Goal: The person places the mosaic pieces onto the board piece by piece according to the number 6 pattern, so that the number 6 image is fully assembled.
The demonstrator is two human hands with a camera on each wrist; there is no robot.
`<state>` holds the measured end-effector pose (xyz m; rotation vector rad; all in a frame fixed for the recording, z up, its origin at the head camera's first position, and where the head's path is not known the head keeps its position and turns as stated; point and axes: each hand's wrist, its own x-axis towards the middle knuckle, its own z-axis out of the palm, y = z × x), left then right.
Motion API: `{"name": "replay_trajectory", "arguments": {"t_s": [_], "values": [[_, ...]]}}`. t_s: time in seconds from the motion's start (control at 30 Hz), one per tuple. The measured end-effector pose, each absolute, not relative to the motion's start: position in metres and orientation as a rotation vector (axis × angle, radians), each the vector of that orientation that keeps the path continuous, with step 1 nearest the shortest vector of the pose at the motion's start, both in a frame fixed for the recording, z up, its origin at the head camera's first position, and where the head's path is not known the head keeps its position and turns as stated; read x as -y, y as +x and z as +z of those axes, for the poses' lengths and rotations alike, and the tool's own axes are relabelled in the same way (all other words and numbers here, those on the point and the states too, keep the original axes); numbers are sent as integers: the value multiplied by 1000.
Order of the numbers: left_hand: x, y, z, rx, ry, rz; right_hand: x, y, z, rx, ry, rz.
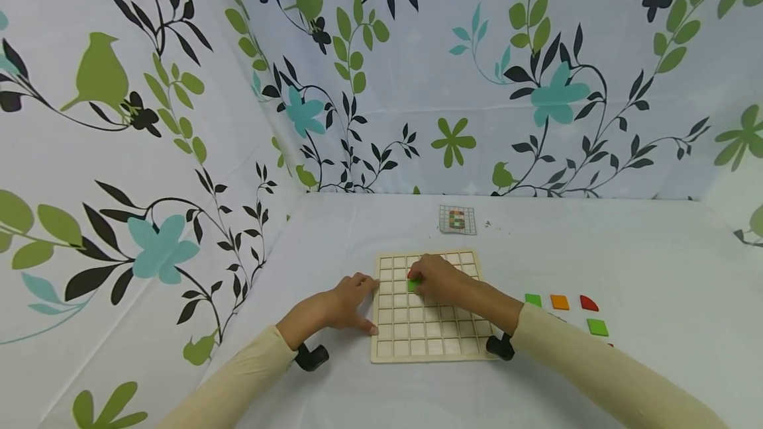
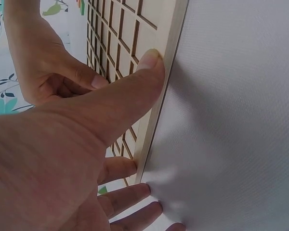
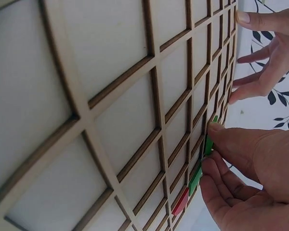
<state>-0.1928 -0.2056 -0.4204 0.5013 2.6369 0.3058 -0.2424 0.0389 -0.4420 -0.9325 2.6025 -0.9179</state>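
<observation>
A wooden grid board (image 1: 384,352) with many square cells lies flat on the table. My left hand (image 1: 340,304) rests against its left edge, thumb (image 2: 151,62) on the rim and fingers extended along the side. Over the board's upper left cells, my right hand (image 1: 444,281) pinches a green square tile (image 3: 209,143) between thumb and fingers. Beside it in the right wrist view, another green tile (image 3: 195,178) and a red tile (image 3: 181,201) sit in the grid. The right hand partly covers these tiles in the head view.
Right of the board lie loose tiles: a green one (image 1: 533,299), an orange one (image 1: 559,302), a red rounded one (image 1: 589,303) and another green one (image 1: 598,328). Behind the board lies a small card with a coloured grid pattern (image 1: 457,220). A patterned curtain (image 1: 393,98) hangs behind.
</observation>
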Motion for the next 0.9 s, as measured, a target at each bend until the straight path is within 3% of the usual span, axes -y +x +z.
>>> {"name": "replay_trajectory", "arguments": {"t_s": [0.9], "values": [[205, -192, -419, -2629, 490, 324, -50, -233, -452, -2708, -1086, -919]]}}
